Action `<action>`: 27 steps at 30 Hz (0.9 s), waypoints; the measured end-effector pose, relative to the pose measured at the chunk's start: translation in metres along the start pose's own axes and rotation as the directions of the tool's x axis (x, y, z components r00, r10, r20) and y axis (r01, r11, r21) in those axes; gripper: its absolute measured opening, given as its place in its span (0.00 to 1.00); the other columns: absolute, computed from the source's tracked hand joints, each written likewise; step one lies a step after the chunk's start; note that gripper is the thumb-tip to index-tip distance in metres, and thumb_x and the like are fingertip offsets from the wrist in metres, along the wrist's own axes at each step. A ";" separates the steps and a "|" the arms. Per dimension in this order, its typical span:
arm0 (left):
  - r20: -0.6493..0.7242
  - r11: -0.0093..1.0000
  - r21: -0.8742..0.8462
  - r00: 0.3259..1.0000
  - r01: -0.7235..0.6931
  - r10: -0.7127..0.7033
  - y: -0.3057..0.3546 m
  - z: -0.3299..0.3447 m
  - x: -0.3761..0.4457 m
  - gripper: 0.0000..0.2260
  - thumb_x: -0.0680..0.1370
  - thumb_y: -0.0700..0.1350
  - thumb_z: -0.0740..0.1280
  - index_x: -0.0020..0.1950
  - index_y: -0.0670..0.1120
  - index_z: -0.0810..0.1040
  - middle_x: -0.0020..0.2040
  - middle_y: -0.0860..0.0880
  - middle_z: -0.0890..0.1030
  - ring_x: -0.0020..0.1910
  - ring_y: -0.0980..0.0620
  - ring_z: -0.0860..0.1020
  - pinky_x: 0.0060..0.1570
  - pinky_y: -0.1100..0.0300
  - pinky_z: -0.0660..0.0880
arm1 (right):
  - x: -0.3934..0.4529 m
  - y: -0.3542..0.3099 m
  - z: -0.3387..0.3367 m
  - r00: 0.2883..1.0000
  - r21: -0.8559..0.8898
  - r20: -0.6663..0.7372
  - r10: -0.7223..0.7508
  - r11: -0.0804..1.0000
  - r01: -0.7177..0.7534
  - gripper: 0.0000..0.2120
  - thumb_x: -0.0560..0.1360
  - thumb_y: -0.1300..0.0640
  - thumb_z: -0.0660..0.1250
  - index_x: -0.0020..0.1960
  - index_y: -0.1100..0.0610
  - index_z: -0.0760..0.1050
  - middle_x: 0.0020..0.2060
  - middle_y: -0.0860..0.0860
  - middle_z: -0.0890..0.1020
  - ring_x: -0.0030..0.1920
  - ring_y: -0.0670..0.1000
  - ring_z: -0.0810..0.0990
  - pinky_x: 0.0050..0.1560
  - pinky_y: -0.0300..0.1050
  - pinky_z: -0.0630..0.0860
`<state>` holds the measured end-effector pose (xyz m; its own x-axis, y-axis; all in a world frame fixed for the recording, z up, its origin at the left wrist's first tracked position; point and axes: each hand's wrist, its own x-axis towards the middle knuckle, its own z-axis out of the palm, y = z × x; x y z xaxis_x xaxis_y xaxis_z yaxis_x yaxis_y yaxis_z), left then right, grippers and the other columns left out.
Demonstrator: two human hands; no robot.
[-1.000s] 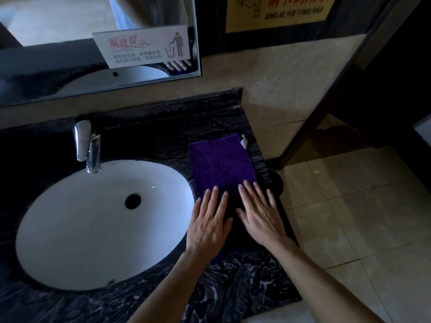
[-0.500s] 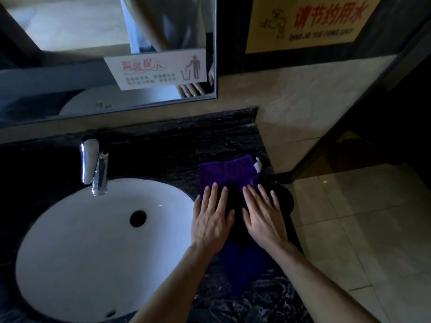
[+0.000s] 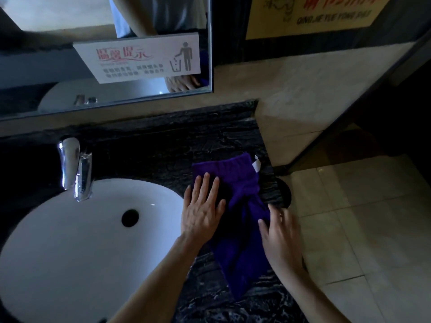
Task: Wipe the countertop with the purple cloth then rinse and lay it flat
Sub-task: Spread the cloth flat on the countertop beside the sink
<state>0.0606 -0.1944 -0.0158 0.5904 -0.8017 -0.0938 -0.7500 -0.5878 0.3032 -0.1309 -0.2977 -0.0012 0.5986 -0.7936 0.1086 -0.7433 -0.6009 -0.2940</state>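
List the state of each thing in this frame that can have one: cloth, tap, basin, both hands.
purple cloth: on the countertop right of the basin, bunched and creased, not flat.
tap: no water visible.
basin: empty, drain open.
left hand: open, flat, pressing on the cloth.
right hand: open, fingers spread at the cloth's right edge; contact unclear.

Red characters "温馨提示" and a figure-at-bin pictogram are seen on the white notice stuck to the mirror, while pinyin beginning "QING JIE YUE YONG" is made out, cropped, on the yellow wall sign.
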 end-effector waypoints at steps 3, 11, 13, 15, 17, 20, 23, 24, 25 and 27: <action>-0.115 0.983 -0.136 0.983 0.124 -0.140 0.013 -0.007 -0.021 0.25 0.82 0.53 0.60 0.78 0.46 0.65 0.80 0.41 0.62 0.79 0.41 0.60 0.75 0.45 0.61 | -0.012 0.007 -0.009 0.995 -0.011 0.016 0.102 0.995 -0.102 0.17 0.73 0.56 0.77 0.57 0.62 0.79 0.46 0.60 0.81 0.42 0.63 0.81 0.39 0.54 0.78; 0.252 0.683 -0.417 0.798 0.600 -0.547 0.047 -0.011 -0.135 0.06 0.77 0.50 0.65 0.41 0.50 0.75 0.36 0.47 0.81 0.37 0.43 0.80 0.37 0.47 0.79 | -0.030 0.021 -0.035 0.919 0.091 0.202 0.338 0.928 -0.361 0.09 0.79 0.56 0.70 0.53 0.61 0.77 0.45 0.59 0.80 0.46 0.61 0.81 0.41 0.48 0.72; 0.342 0.674 -0.368 0.767 0.640 -0.542 0.053 -0.009 -0.149 0.14 0.76 0.54 0.67 0.36 0.47 0.73 0.34 0.48 0.80 0.36 0.44 0.80 0.34 0.52 0.75 | -0.036 0.020 -0.043 0.908 0.108 0.219 0.356 0.916 -0.385 0.08 0.80 0.56 0.69 0.53 0.61 0.76 0.43 0.55 0.79 0.45 0.59 0.80 0.38 0.45 0.67; 0.384 0.630 -0.395 0.744 0.668 -0.547 0.062 -0.009 -0.157 0.17 0.75 0.56 0.69 0.34 0.46 0.74 0.33 0.48 0.81 0.34 0.45 0.80 0.33 0.54 0.74 | -0.036 0.020 -0.047 0.884 0.142 0.259 0.389 0.890 -0.433 0.07 0.79 0.57 0.69 0.49 0.61 0.76 0.39 0.53 0.76 0.40 0.56 0.77 0.34 0.45 0.65; 0.394 0.608 -0.424 0.741 0.671 -0.543 0.069 -0.009 -0.161 0.17 0.74 0.56 0.71 0.33 0.46 0.75 0.32 0.47 0.80 0.33 0.45 0.80 0.32 0.54 0.73 | -0.030 0.022 -0.044 0.852 0.156 0.304 0.427 0.859 -0.487 0.09 0.78 0.57 0.71 0.44 0.61 0.76 0.36 0.52 0.76 0.37 0.56 0.76 0.35 0.45 0.67; 0.401 0.623 -0.400 0.739 0.673 -0.541 0.078 -0.014 -0.162 0.12 0.75 0.50 0.71 0.35 0.46 0.78 0.34 0.48 0.80 0.36 0.46 0.80 0.33 0.55 0.72 | -0.025 0.026 -0.042 0.810 0.202 0.370 0.456 0.811 -0.549 0.14 0.76 0.58 0.72 0.35 0.55 0.70 0.32 0.51 0.75 0.37 0.57 0.77 0.39 0.48 0.73; 0.398 0.603 -0.424 0.737 0.676 -0.547 0.082 -0.018 -0.163 0.09 0.72 0.47 0.68 0.34 0.44 0.76 0.34 0.47 0.79 0.35 0.44 0.79 0.31 0.56 0.68 | -0.032 0.025 -0.044 0.827 0.257 0.356 0.435 0.805 -0.534 0.15 0.73 0.62 0.71 0.33 0.53 0.67 0.30 0.50 0.74 0.35 0.56 0.75 0.37 0.46 0.70; 0.385 0.600 -0.438 0.743 0.669 -0.547 0.083 -0.019 -0.165 0.08 0.71 0.46 0.67 0.34 0.44 0.75 0.33 0.47 0.79 0.34 0.45 0.78 0.29 0.57 0.66 | -0.035 0.025 -0.045 0.826 0.294 0.350 0.442 0.786 -0.545 0.14 0.73 0.64 0.70 0.35 0.54 0.67 0.30 0.51 0.75 0.34 0.55 0.75 0.35 0.45 0.69; 0.364 0.597 -0.466 0.757 0.653 -0.543 0.083 -0.020 -0.167 0.09 0.71 0.45 0.67 0.33 0.44 0.73 0.32 0.48 0.78 0.32 0.46 0.76 0.29 0.57 0.65 | -0.040 0.025 -0.047 0.815 0.336 0.353 0.461 0.750 -0.570 0.12 0.72 0.65 0.69 0.36 0.55 0.68 0.31 0.53 0.76 0.32 0.54 0.75 0.33 0.44 0.69; 0.320 0.558 -0.560 0.781 0.612 -0.536 0.081 -0.020 -0.176 0.09 0.71 0.41 0.68 0.33 0.41 0.70 0.29 0.47 0.75 0.29 0.47 0.71 0.29 0.55 0.64 | -0.053 0.025 -0.052 0.780 0.415 0.384 0.495 0.662 -0.624 0.09 0.72 0.68 0.67 0.42 0.57 0.69 0.32 0.57 0.78 0.28 0.53 0.73 0.27 0.41 0.69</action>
<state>-0.0982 -0.0989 0.0446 0.7677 -0.3464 -0.5391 0.1098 -0.7577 0.6433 -0.1961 -0.2758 0.0354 0.2134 -0.8796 -0.4252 -0.7417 0.1374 -0.6565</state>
